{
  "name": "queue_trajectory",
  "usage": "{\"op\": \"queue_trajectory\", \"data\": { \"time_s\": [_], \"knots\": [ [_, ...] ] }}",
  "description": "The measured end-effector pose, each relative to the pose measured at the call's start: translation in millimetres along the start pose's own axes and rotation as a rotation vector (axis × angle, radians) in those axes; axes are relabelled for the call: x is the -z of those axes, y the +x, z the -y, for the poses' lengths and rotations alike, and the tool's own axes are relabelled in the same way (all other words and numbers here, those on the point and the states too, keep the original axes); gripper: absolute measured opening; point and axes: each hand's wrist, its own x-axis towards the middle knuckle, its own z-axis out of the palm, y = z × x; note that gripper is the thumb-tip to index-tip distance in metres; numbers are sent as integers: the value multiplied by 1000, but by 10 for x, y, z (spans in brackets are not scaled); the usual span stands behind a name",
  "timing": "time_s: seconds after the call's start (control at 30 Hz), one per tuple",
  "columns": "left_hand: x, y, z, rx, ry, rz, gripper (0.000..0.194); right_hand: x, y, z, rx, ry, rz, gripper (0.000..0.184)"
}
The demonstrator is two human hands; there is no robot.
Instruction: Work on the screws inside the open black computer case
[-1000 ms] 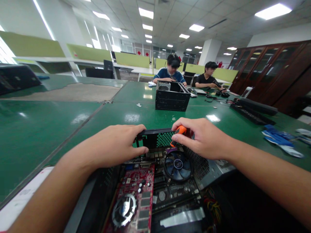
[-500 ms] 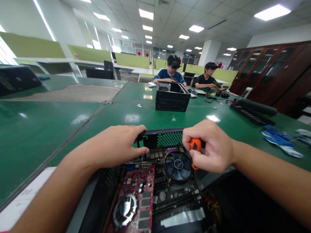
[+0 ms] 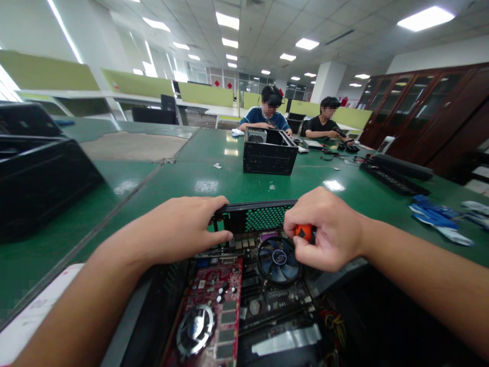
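Note:
In front of me lies an open computer case (image 3: 252,205), its inside facing up. My left hand (image 3: 179,229) grips the case's far rear panel at its left end, fingers over the top edge and thumb on the inside. My right hand (image 3: 326,232) is closed round an orange and black screwdriver (image 3: 303,233); only part of its handle shows, and its tip is hidden. This hand is at the right end of the panel, beside the CPU fan (image 3: 279,259). A red graphics card (image 3: 214,295) sits at the left inside the case.
Another black case (image 3: 269,157) stands farther back on the green table (image 3: 183,183). At the left is a large black case (image 3: 42,188). Blue and white gloves (image 3: 439,219) and a black panel (image 3: 393,176) lie right. Two people (image 3: 265,114) sit across the table.
My right hand has pulled the screwdriver from the panel's middle rightward and closed its fist round the handle. A large black case has come into view at the left. My left hand stays put.

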Motion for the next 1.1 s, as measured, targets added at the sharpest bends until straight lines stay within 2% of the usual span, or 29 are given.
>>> {"op": "queue_trajectory", "data": {
  "time_s": [0.23,0.4,0.5,0.6,0.7,0.8,1.1],
  "knots": [
    [-12,0,4,-2,-4,-13,64,0,-13,-17,6,40,27,11],
    [-1,-9,-6,-10,2,-10,68,40,-7,-20,-45,55,80,21],
    [17,-11,-19,-11,6,0,64,46,-13,-10,-83,19,67,14],
    [34,-13,-34,-12,7,12,59,34,-2,20,-126,96,22,34],
    [36,-18,-43,-11,0,17,61,28,33,54,-201,241,-17,28],
    [26,-22,-40,-10,-9,14,61,29,62,77,-241,290,-32,22],
    [24,-14,-19,-1,-26,-2,61,2,71,92,-183,242,-60,21]
  ]
}}
